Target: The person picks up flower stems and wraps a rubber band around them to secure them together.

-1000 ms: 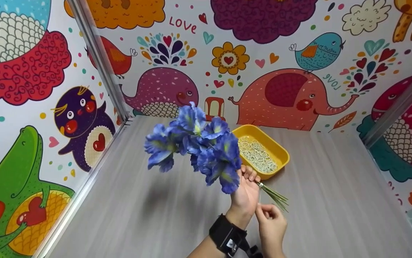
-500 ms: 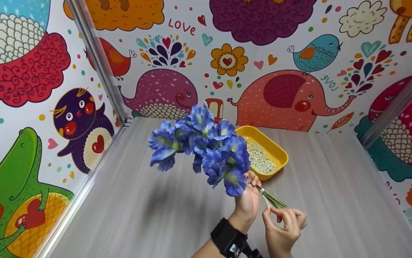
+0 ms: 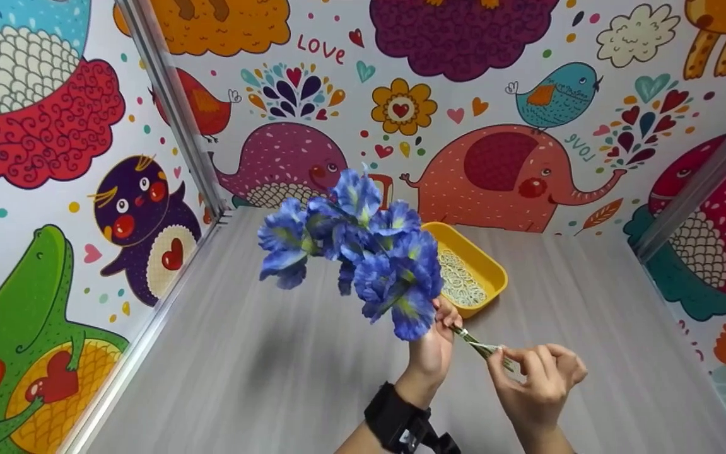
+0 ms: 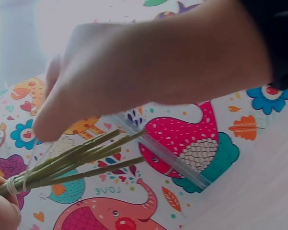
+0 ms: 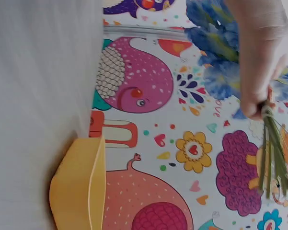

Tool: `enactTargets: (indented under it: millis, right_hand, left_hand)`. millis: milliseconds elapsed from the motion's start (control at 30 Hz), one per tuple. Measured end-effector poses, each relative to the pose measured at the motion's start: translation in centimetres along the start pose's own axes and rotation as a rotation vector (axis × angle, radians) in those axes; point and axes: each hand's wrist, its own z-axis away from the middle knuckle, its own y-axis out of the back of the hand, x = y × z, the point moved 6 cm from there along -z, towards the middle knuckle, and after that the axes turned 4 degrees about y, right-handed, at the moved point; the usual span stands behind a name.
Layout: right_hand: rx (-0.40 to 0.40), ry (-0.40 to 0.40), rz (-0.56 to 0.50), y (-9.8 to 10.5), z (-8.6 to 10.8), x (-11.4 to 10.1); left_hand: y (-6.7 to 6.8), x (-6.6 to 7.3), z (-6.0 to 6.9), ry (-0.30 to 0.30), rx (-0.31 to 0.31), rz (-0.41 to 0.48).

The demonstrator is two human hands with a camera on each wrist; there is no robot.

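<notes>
A bunch of blue artificial flowers (image 3: 394, 252) leans to the left in the head view, its green stems (image 4: 81, 160) pointing toward the lower right. My left hand (image 3: 431, 356) grips the stems just below the blooms. A pale rubber band (image 4: 24, 181) circles the stems beside that hand. My right hand (image 3: 539, 384) pinches a stretched part of the band between thumb and fingertip, pulling it along the stems toward their cut ends. In the right wrist view the left hand (image 5: 266, 57) hides part of the bunch.
Behind the bunch stands a yellow bin (image 3: 498, 274) holding many loose pale rubber bands (image 3: 460, 280). Grey wood-look tabletop (image 3: 596, 328) lies beneath. Printed cartoon panels (image 3: 489, 176) wall in the back and sides, joined by metal corner posts (image 3: 176, 107).
The right hand has moved right and slightly up, from beside the left wrist to near the stem ends, drawing the band out. The bunch has shifted slightly right.
</notes>
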Motion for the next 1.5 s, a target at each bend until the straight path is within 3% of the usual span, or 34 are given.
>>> enactTargets:
  millis: [267,500,700,933,1300,1500]
  right_hand:
    - [-0.033,-0.086,0.004,0.8,0.0,0.2]
    - [-0.089,-0.235,0.008,1.4,1.7,2.0]
    - [-0.097,-0.369,-0.017,1.7,2.0,2.6]
    - [-0.126,-0.483,-0.046,1.8,2.2,3.0]
    - [-0.164,-0.552,-0.057,1.9,2.0,3.0]
    - [-0.198,-0.716,-0.068,2.0,2.4,3.7]
  left_hand:
    - [-0.8,1.1,-0.3,-0.032,-0.039,0.019]
    - [-1.3,1.3,0.1,-0.039,-0.013,0.022]
    - [-1.9,1.7,0.2,-0.051,-0.016,0.024]
    - [-1.8,1.9,0.1,-0.025,0.019,0.069]
    - [-1.6,2.1,-0.1,0.009,0.084,0.075]
    - [-1.2,1.6,-0.2,0.065,0.115,0.104]
